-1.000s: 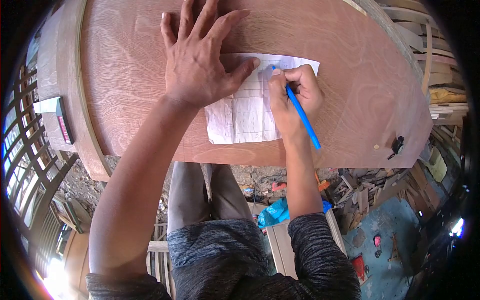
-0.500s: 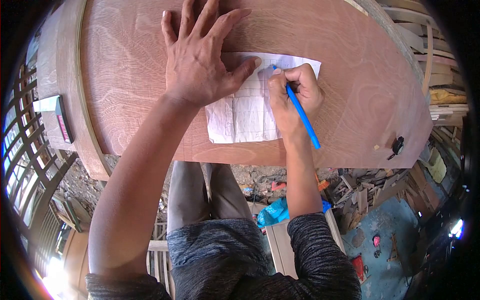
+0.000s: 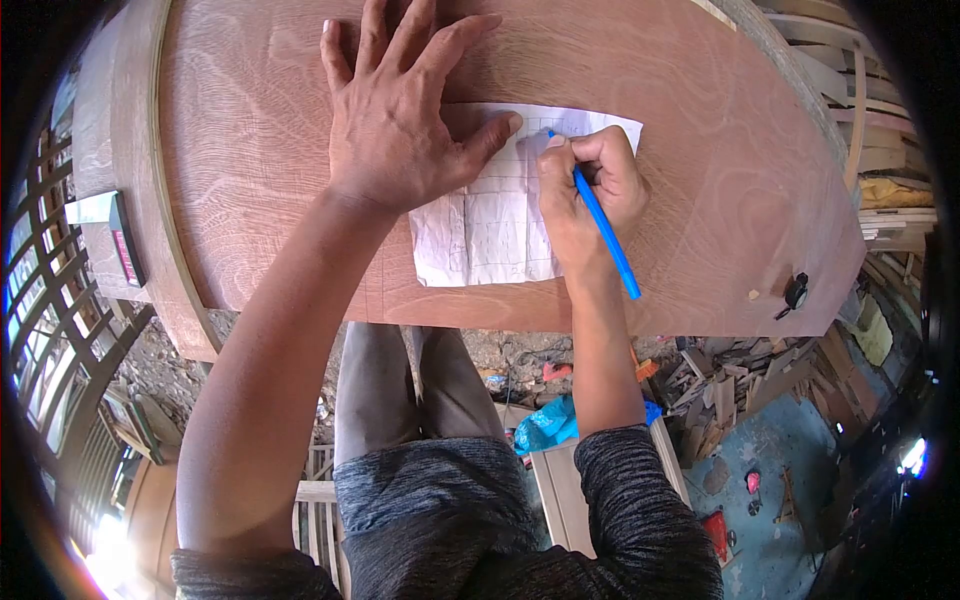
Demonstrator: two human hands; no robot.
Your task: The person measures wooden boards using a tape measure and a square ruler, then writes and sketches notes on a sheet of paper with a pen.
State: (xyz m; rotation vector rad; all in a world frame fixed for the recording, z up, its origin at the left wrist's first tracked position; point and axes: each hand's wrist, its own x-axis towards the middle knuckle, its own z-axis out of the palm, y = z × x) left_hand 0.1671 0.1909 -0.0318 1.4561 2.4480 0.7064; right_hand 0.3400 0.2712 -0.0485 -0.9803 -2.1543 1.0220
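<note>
A creased sheet of paper [image 3: 495,235] with drawn lines lies on a reddish-brown plywood board [image 3: 260,150]. My left hand [image 3: 400,135] is spread flat, its thumb over the paper's upper left part and its fingers on the bare wood above. In my right hand [image 3: 600,190] is a blue pen [image 3: 606,232], pinched between thumb and fingers. The pen's tip meets the paper near its top edge, and its back end points down toward me. The right hand covers the sheet's right side, so the marks there are hidden.
A small black object [image 3: 795,292] rests near the board's right corner. On the left stands a box with a red-and-black side [image 3: 125,245], beyond a raised wooden strip [image 3: 165,200]. Wood scraps [image 3: 735,380] and a blue plastic bag [image 3: 547,425] lie below.
Almost nothing differs. The pen tip and right fingers have shifted very slightly; the left hand and the paper stay in place.
</note>
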